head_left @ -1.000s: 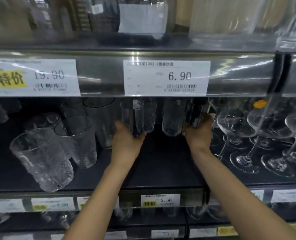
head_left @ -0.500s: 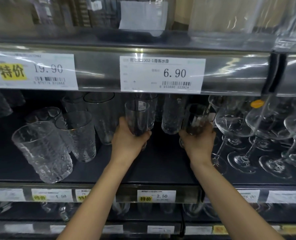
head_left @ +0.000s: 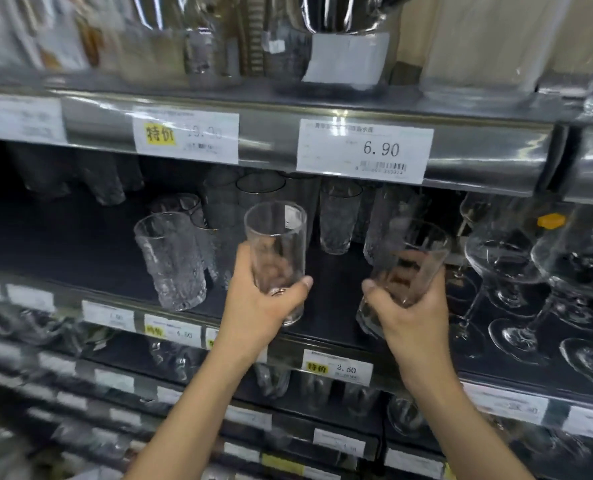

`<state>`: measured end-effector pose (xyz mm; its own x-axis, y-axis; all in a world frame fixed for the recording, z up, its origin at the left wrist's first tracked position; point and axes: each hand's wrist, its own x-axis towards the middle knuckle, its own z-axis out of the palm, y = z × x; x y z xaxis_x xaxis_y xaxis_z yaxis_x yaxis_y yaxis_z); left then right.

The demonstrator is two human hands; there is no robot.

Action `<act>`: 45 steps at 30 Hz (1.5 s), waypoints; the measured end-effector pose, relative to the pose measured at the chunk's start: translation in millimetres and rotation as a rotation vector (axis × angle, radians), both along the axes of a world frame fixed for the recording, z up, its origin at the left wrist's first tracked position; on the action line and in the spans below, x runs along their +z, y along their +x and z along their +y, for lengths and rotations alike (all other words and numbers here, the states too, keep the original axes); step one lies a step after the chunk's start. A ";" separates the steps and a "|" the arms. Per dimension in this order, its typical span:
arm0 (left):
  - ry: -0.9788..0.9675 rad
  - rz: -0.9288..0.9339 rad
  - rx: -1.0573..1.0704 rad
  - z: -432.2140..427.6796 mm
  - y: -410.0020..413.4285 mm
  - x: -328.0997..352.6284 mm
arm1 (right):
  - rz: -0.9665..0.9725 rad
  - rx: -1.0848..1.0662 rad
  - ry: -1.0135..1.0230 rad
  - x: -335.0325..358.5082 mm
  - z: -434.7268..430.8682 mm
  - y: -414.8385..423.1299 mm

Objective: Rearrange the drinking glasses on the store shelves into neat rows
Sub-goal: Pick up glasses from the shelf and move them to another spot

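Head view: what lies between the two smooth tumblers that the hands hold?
In the head view, only bare dark shelf separates the left tumbler from the right tumbler; a textured tumbler stands further back.

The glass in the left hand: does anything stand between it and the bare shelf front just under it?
Nothing visible does. The glass in the left hand hangs over bare dark shelf; the textured tumbler stands apart to its left.

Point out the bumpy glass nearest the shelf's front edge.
The bumpy glass just left of the left hand; it stands at the front, while the other bumpy ones sit further back.
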<state>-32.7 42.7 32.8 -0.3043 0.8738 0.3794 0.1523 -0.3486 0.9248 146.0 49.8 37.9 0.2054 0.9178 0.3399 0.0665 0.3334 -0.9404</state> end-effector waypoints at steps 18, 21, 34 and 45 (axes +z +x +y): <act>0.107 -0.190 0.432 -164.7 -135.1 11.5 | -0.032 0.733 0.004 1.8 -79.6 -172.1; 0.094 -0.171 0.462 -182.8 -171.3 9.8 | -0.056 0.782 0.012 2.0 -91.8 -209.3; 0.030 -0.112 0.414 -203.6 -377.7 -1.2 | -0.052 0.703 -0.041 -10.8 -115.2 -411.0; -0.004 -0.080 0.275 -160.3 -516.6 -6.6 | -0.069 0.563 -0.086 -14.6 -91.0 -526.5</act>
